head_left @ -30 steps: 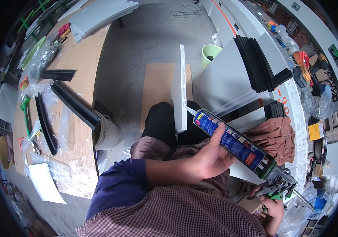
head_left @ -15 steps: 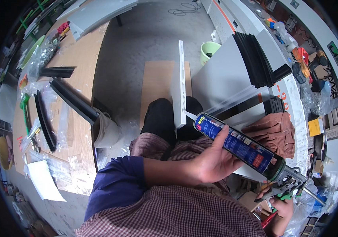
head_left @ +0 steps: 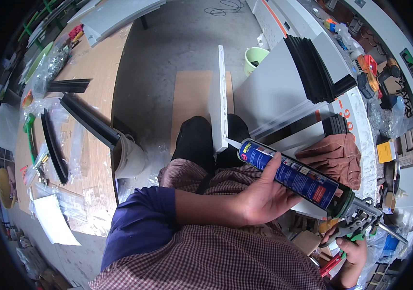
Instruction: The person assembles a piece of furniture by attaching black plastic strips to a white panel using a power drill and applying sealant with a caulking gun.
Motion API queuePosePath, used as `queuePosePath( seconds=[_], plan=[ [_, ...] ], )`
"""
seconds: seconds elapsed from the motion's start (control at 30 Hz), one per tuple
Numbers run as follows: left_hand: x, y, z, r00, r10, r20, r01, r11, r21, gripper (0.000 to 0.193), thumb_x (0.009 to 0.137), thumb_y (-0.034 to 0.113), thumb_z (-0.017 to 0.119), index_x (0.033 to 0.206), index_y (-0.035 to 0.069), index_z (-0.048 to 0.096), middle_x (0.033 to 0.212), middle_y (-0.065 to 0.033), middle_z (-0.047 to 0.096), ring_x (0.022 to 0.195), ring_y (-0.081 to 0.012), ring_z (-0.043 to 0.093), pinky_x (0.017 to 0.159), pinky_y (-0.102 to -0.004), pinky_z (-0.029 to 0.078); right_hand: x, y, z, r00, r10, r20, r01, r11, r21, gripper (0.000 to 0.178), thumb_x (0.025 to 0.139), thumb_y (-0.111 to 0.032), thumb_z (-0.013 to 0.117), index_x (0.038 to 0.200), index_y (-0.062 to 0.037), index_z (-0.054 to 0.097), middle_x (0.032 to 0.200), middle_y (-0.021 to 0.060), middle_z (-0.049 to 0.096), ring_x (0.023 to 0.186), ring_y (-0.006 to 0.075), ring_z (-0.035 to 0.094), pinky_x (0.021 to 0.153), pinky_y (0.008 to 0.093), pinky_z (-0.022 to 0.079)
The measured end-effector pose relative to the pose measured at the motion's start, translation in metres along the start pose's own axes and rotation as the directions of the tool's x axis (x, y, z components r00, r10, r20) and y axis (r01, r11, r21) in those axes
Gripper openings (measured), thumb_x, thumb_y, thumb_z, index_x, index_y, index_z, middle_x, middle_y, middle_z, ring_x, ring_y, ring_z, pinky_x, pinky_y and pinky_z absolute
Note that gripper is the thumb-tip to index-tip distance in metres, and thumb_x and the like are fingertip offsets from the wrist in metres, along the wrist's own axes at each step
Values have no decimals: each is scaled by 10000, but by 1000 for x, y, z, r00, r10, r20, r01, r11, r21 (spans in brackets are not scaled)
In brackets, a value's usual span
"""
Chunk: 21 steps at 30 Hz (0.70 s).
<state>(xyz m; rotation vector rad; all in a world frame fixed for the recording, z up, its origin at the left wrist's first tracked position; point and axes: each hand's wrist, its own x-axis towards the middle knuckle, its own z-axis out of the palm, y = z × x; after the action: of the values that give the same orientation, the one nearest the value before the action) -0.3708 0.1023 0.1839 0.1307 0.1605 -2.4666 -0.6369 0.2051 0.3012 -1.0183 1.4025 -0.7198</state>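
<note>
A caulking gun [head_left: 358, 215] loaded with a blue cartridge [head_left: 293, 174] slants across my lap. My left hand [head_left: 266, 195] is wrapped round the cartridge from below, its thumb on top. At the lower right my right hand [head_left: 353, 251] grips the gun's handle and trigger. The cartridge's white nozzle [head_left: 234, 142] touches or nearly touches the near end of a white panel [head_left: 218, 106], held upright on its edge between my knees. Along the panel's narrow upper edge runs a thin wavy line of sealant.
Left, a wooden workbench [head_left: 93, 159] bears black profile strips [head_left: 90, 118] and plastic bags. A white bucket [head_left: 131, 157] stands beside it. On the right are more black strips [head_left: 308, 72], a brown cloth [head_left: 334, 159] and a cordless drill [head_left: 389, 71]. A green bucket [head_left: 254, 60] stands ahead.
The gun's rear end and my right hand have shifted slightly to the right. The nozzle stays by the panel's near end, and my left hand keeps its hold.
</note>
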Motion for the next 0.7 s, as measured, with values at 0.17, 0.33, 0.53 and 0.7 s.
queuePosePath(
  seconds=[0.17,0.33,0.53,0.7],
  plan=[
    [-1,0,-1,999,-22,37,21,1000,16,943,795,740,573,1377,25,376,1334,-89,478,1297,-203,446,1141,-304,357,-1,-6,3,1000,-18,-12,18,1000,-15,400,785,-143,726,1060,102,570,870,202,676,828,290,670,768,398,529],
    [-2,1,-1,999,-44,17,43,998,37,979,775,761,572,1392,30,364,1336,-85,476,1289,-200,457,1107,-294,401,-3,-15,1,996,-86,17,88,979,-182,507,839,-361,717,1038,86,584,888,177,673,829,276,660,791,385,514],
    [-4,4,3,998,-29,60,28,999,22,894,838,767,452,1381,58,395,1283,-59,524,1222,-177,518,1075,-282,434,-7,-26,-7,994,-110,22,112,965,-239,589,837,-453,722,1073,69,584,944,152,674,863,268,655,800,365,506],
    [-5,9,13,997,17,70,-18,1000,10,887,870,771,383,1383,48,383,1268,-68,536,1201,-172,537,1088,-293,423,-7,-44,-10,985,-168,-41,140,917,-373,689,782,-549,749,1057,63,593,980,104,654,830,211,636,751,328,496]
  ],
)
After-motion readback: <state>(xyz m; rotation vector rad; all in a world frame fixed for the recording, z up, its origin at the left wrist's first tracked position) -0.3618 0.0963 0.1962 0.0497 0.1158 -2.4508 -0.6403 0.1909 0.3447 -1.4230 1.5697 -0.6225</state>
